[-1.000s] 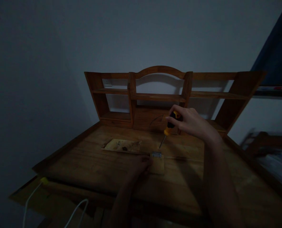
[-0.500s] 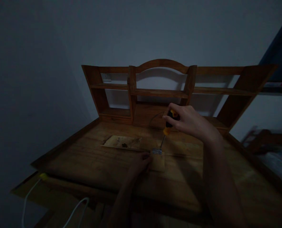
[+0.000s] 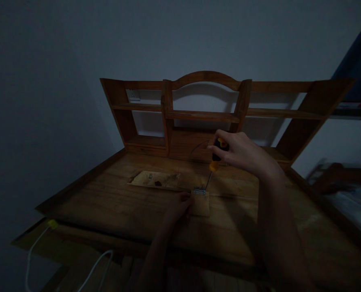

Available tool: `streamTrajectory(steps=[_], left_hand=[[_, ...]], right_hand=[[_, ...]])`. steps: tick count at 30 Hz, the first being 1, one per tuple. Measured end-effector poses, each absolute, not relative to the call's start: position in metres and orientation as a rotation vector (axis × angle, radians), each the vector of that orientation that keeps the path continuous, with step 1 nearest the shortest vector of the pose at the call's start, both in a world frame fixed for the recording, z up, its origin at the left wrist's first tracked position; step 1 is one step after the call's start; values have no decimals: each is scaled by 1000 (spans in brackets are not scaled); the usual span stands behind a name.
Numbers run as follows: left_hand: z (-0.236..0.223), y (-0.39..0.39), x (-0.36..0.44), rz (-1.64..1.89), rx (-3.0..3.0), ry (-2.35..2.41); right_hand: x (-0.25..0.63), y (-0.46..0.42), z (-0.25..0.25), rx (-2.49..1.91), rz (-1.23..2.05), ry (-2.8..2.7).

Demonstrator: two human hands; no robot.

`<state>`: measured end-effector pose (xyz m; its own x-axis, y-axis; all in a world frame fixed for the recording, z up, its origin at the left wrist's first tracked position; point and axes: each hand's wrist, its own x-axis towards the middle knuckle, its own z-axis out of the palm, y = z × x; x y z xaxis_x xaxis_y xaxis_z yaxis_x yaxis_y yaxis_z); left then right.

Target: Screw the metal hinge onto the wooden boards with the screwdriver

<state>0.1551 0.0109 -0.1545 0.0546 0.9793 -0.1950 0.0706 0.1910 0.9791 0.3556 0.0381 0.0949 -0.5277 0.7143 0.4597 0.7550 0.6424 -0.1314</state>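
My right hand [image 3: 235, 151] is closed around the black and yellow handle of a screwdriver [image 3: 213, 165]. Its shaft slants down to the right end of a small metal hinge [image 3: 199, 191]. That hinge lies along the far edge of a small pale wooden block [image 3: 201, 206] on the desk. At the block's left side is my left hand [image 3: 179, 205], fingers curled against it near the hinge. Dim light and the hand itself hide the left fingertips. Whether a screw sits under the screwdriver tip is too small to tell.
A wooden shelf unit [image 3: 203, 117] stands at the back of the wooden desk [image 3: 107, 202]. Left of the hands, a torn pale patch [image 3: 156, 179] marks the desktop. A white cable [image 3: 97, 263] hangs at the front left edge. A wall socket [image 3: 134, 95] shows behind the shelves.
The view has shifted slightly, so the desk and shelves sit a little higher in the picture. Both hands keep nearly the same places, with the screwdriver still at the hinge.
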Motion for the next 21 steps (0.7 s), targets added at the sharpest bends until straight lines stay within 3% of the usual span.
streamTrajectory(steps=[21], left_hand=[[-146, 8, 157, 969, 1208, 1346]], right_hand=[[349, 47, 85, -1073, -125, -2414]])
